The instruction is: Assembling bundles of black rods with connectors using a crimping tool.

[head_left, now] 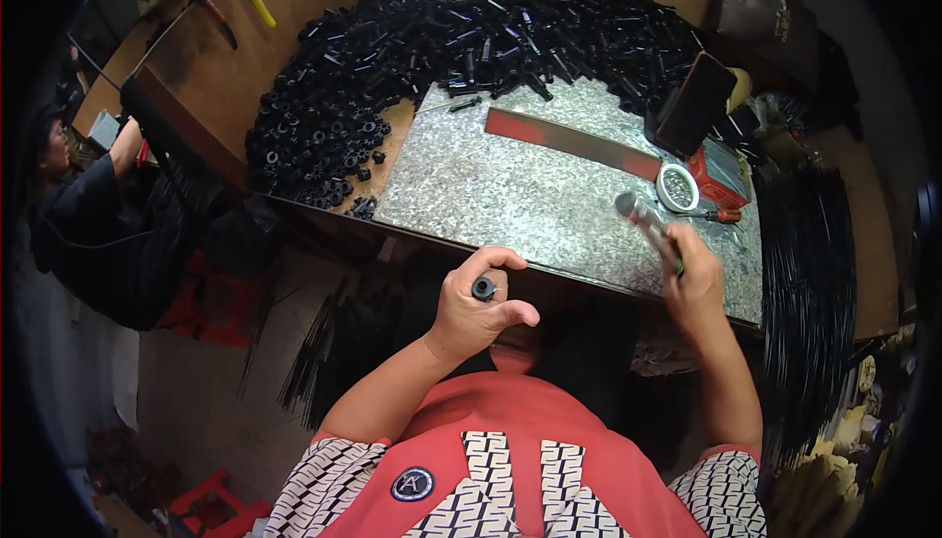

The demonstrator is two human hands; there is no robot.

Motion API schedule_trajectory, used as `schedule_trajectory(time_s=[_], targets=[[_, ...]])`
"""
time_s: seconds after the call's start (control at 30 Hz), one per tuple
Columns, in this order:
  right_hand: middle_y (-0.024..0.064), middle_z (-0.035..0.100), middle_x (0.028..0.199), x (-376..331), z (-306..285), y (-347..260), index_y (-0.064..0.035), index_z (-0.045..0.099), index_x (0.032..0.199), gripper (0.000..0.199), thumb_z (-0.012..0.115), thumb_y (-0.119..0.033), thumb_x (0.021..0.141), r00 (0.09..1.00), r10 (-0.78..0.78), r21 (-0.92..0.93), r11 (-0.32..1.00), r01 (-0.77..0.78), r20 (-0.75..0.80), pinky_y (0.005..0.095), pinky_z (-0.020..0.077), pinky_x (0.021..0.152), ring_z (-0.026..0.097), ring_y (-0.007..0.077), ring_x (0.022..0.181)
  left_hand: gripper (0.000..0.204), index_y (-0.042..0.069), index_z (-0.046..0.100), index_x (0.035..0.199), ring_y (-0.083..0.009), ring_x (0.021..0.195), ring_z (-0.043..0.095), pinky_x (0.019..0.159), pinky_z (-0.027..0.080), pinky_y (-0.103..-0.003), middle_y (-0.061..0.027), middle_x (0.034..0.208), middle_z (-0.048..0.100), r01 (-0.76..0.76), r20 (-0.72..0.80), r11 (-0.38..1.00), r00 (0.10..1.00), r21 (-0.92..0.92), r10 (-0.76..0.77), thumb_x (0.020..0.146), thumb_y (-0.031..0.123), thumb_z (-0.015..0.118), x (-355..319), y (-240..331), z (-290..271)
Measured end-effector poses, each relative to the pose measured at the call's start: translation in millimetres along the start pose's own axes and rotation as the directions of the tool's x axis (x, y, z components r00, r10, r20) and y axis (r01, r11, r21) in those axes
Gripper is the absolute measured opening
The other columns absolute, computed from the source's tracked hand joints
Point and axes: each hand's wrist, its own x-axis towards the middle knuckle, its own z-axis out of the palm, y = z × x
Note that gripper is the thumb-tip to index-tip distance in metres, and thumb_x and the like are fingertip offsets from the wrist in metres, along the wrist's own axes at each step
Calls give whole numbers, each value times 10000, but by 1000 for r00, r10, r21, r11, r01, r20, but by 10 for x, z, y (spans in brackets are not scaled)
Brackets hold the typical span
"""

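My left hand (466, 307) is just off the near edge of the speckled stone slab (559, 204). Its fingers curl around a short black tube (483, 289) whose round open end points up, while the thumb and forefinger stand apart. At the right my right hand (695, 278) grips a hammer (640, 216), somewhat smeared by motion. The hammer's round metal end hangs over the slab, and a bit of green shows by my fingers. A flat metal strip (574, 143) with red patches lies across the slab, beyond both hands.
Black tubes (471, 33) heap along the back, with black rings (314, 151) at left. Right stand a white cup (677, 188) of small bits, a red box (721, 175), a screwdriver (724, 215) and a phone (695, 104). Thin black rods (810, 293) hang beside. Another person (98, 204) sits left.
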Motion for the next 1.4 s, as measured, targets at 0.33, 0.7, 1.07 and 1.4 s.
schedule_trajectory(time_s=[0.33, 0.7, 1.07, 1.4], targets=[[231, 644, 841, 765, -92, 839, 14, 626, 908, 208, 643, -177, 828, 892, 395, -430, 860, -275, 220, 482, 471, 757, 610, 415, 859, 766, -16, 473, 1139, 14, 505, 312, 473, 257, -165, 91, 538, 335, -22, 72, 997, 997, 73, 16, 617, 432, 811, -79, 241, 94], [230, 651, 899, 869, 41, 796, 9, 636, 901, 196, 646, -143, 778, 855, 426, -486, 838, -250, 296, 469, 481, 796, 614, 398, 906, 771, -8, 445, 1158, 11, 501, 303, 472, 252, -165, 87, 536, 338, -42, 42, 995, 998, 87, 38, 638, 423, 817, -86, 208, 86], [248, 627, 822, 870, 81, 747, 1, 608, 864, 147, 616, -124, 789, 892, 341, -436, 879, -191, 298, 482, 459, 739, 597, 424, 832, 727, 35, 459, 1167, -26, 501, 258, 479, 254, -188, 57, 519, 286, -70, 20, 993, 997, 99, 68, 646, 339, 865, -92, 233, 93], [251, 605, 815, 749, 39, 831, -2, 546, 863, 86, 583, -60, 811, 975, 206, -380, 911, -161, 81, 503, 438, 718, 576, 442, 834, 799, -4, 430, 1191, 4, 500, 308, 481, 251, -165, 84, 535, 352, -41, 23, 994, 999, 104, 39, 643, 431, 816, -75, 203, 81]])
